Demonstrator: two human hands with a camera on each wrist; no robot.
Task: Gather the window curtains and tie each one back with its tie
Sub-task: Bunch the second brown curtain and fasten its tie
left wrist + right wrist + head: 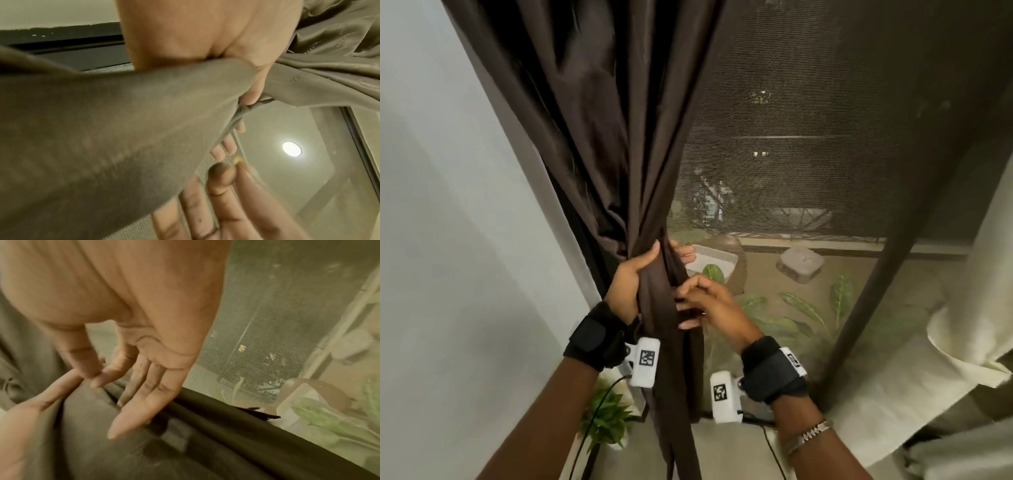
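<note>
1. One dark brown curtain (599, 144), gathered into a bunch against the window mesh (808, 137).
2. One cream curtain (962, 308), to the right of the mesh.
3. Two hands at the dark curtain: left hand (631, 279) wrapped round the bunch, right hand (705, 301) with fingers against its right side.
4. Two black wrist straps, each with a white tagged camera block below it.
5. One metal bracelet (808, 437), on the right forearm.
6. One small green potted plant (606, 418), below the dark curtain's bunch.
7. One round ceiling light (292, 148), seen in the left wrist view.
8. One white basket (710, 262) and one grey upturned tub (799, 263), beyond the mesh.
</note>
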